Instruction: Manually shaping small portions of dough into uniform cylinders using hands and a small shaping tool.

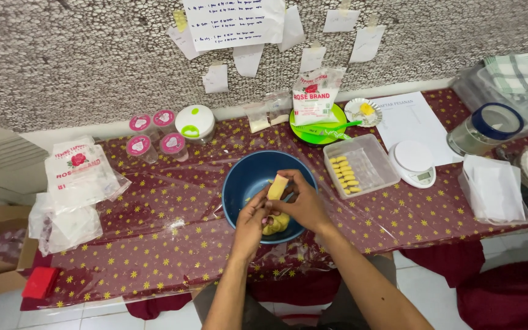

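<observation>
Over a dark blue bowl (245, 177) my two hands meet around a small piece of yellow dough (277, 186). My right hand (304, 205) pinches its upper end between thumb and fingers. My left hand (252, 221) presses on it from below with the fingertips. A larger lump of yellow dough (276, 224) lies in the bowl under my hands, partly hidden by them. To the right of the bowl stands a clear plastic box (371, 162) with several shaped yellow dough pieces (344, 173) lined up in its left part.
The low table (154, 238) has a dark red star-patterned cover under clear plastic. On it: flour bags (79, 174) at left, pink-lidded small jars (154, 137), a white kitchen scale (415, 164), a green plate (320, 131), a sheet of paper (414, 122), a lidded jar (487, 128), paper liners (496, 192).
</observation>
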